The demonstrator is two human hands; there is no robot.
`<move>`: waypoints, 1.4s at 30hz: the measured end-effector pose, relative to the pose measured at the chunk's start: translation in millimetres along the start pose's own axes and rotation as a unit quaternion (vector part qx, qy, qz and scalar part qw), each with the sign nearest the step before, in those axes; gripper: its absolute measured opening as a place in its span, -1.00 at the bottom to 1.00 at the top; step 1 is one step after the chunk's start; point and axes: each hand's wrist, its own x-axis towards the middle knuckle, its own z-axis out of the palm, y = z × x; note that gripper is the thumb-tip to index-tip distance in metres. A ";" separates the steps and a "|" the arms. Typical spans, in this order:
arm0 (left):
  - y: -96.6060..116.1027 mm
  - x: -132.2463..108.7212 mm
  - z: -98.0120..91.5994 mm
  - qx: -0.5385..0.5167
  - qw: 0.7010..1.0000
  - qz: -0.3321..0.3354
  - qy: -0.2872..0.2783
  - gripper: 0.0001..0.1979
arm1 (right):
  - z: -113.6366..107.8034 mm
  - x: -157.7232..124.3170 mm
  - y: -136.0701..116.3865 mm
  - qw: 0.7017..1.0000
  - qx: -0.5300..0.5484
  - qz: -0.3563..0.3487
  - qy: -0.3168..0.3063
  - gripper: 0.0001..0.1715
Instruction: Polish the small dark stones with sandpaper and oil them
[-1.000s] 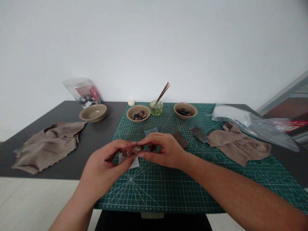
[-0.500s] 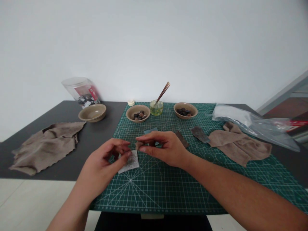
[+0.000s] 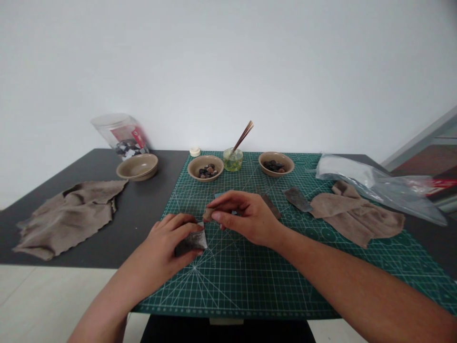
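My left hand (image 3: 166,243) rests on the green cutting mat (image 3: 250,286), its thumb and fingers gripping the edges of a small square of grey-white sandpaper (image 3: 197,238). Just beyond that square, my right hand (image 3: 246,216) is closed, pinching a small brownish stone (image 3: 207,214) between thumb and fingers. The fingers cover part of the stone. Partly hidden behind my right hand lie a blue-grey sheet (image 3: 218,195) and a dark brown sheet (image 3: 272,207). A dark grey sandpaper piece (image 3: 297,198) lies further right.
Bowls of stones, the left one (image 3: 205,177) and the right one (image 3: 266,172), flank a glass jar (image 3: 233,164) with sticks. A third bowl (image 3: 137,174) stands before a plastic tub (image 3: 123,136). Brown cloths (image 3: 71,209) (image 3: 357,214) lie at both sides; a plastic bag (image 3: 378,186) is at right.
My left hand has come down from above the sandpaper square and taken hold of its edges. My right hand has shifted slightly, still pinching the stone.
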 end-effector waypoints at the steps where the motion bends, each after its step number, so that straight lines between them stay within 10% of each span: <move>1: -0.6 0.3 0.3 0.004 1.000 -0.003 -0.002 -0.69 | 0.1 0.3 -0.3 1.000 0.002 0.002 0.000 -0.74; 16: -8.5 6.3 -2.9 -0.012 1.000 0.010 0.012 -0.74 | -4.7 1.1 3.9 0.981 -0.183 -0.040 -0.046 -0.85; 28: -16.4 -1.9 2.6 -0.024 0.999 0.020 0.031 -0.70 | 10.1 2.7 19.5 0.872 -0.449 -0.159 -0.114 -0.86; 42: -13.5 -5.6 1.8 -0.032 0.999 0.000 0.023 -0.66 | 18.6 4.8 26.0 0.818 -0.528 -0.173 -0.148 -0.90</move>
